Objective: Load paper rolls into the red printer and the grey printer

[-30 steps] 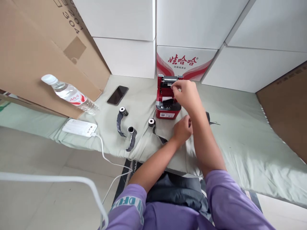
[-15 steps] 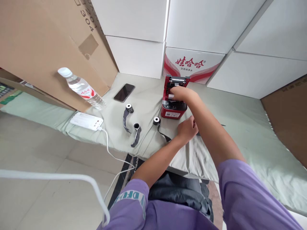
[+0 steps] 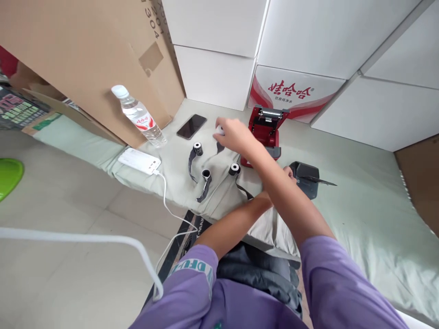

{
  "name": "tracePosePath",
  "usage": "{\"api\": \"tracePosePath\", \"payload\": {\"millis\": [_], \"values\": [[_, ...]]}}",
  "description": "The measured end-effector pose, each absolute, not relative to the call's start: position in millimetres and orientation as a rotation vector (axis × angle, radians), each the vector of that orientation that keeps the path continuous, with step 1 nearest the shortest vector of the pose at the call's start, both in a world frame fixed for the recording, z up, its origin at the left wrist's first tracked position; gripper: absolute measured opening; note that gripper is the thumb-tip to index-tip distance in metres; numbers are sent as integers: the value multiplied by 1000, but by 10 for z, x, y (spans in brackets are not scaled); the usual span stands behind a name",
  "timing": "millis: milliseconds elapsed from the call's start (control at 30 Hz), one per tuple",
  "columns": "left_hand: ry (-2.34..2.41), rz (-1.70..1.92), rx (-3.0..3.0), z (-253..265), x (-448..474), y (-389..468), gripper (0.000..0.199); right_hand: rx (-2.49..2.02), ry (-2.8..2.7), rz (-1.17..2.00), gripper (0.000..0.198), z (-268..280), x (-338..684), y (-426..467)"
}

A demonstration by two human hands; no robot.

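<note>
My right hand (image 3: 231,132) is closed around a small roll (image 3: 220,131) with a white end, and a dark strip hangs below it. It is raised to the left of a small red printer (image 3: 265,135), whose lid stands open. My left hand (image 3: 290,173) is partly hidden behind my right forearm. Its fingers are bent against the edge of a dark boxy object (image 3: 307,178), from which a thin dark pointed piece sticks out to the right. Left of the printer are three small rolls with dark strips: one roll (image 3: 198,148), another roll (image 3: 206,174) and a third roll (image 3: 235,169).
A phone (image 3: 192,126), a water bottle (image 3: 142,119) and a white power bank (image 3: 139,161) with a cable lie to the left on the cloth-covered surface (image 3: 360,196). White boxes (image 3: 212,75) and a cardboard box (image 3: 96,59) stand behind. A green object (image 3: 10,178) shows at far left.
My right hand has come out of the open printer and moved left with a roll. My left hand has shifted right, and the dark boxy object beside it now shows. The view has swung slightly left.
</note>
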State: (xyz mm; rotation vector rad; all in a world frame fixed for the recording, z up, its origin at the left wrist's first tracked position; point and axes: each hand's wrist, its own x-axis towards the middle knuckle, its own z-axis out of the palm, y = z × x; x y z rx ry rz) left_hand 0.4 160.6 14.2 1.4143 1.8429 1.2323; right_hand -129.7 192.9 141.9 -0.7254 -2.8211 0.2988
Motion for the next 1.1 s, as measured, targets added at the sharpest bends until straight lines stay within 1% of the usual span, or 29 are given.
{"api": "tracePosePath", "payload": {"millis": [100,200,300,367,500,667,733,833,867,900,1000,1033,1100], "values": [[1704,1236,1456,205,-12,1559,21,-748,-3083,205,34,1082,-1494,1885],[1699,1224,1457,221,-28,1536,16,-772,-3201,176,39,917,-1567,1833],[1712,1152,1420,196,-24,1564,14,-808,-3170,189,44,965,-1637,1816],[1712,1137,1401,169,-11,1597,13,-750,-3113,206,47,1050,-1722,1811],[1764,1136,1407,108,13,1651,9,-629,-3131,233,47,1140,-1919,1772],[1780,1108,1442,19,15,1695,5,-796,-3207,240,46,1094,-1991,1816],[1760,1119,1449,0,16,1707,7,-739,-3223,306,48,1057,-1993,1877],[1765,1124,1453,41,17,1698,7,-490,-3239,497,60,959,-2043,1953],[1784,1105,1446,72,15,1687,7,-420,-3234,542,60,915,-2071,1966],[1805,1075,1437,107,13,1674,6,-374,-3219,565,56,871,-2100,1973],[1850,1010,1410,179,3,1643,6,-312,-3127,568,38,784,-2135,1976],[1845,1019,1411,179,0,1640,6,-285,-3079,598,37,785,-2112,1977],[1817,1072,1424,142,-3,1648,5,-209,-2943,719,40,843,-2000,1984]]}}
